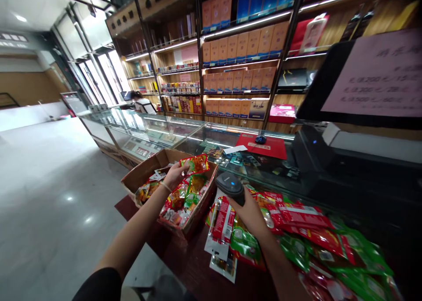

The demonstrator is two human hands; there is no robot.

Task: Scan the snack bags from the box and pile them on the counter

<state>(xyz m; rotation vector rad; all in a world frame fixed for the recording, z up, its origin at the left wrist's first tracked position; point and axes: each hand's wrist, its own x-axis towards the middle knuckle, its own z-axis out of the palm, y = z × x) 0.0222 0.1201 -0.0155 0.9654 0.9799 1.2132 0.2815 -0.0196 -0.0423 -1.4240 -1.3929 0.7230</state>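
Between the fingers of my left hand (pixel 175 175) is a red and yellow snack packet (pixel 197 164), held over a cardboard box (pixel 201 211). Mixed snack packets (pixel 180 197) in red, green and clear wrapping fill much of that box. My right hand (pixel 243 204) grips a dark barcode scanner (pixel 230 184) with a small blue light on top, its head just right of the box. Below the scanner a red packet with a barcode (pixel 223 219) lies on other packets. A large heap of red and green snack packets (pixel 310 230) spreads to the right, partly behind my right forearm.
A glass display counter (pixel 194 132) runs behind the box. On it lie a red mat (pixel 275 147) and a computer mouse (pixel 260 139). A dark monitor (pixel 313 99) bearing a pink notice stands right. Another person (pixel 142 101) is at the far counter. Stocked shelves (pixel 242 63) line the wall.
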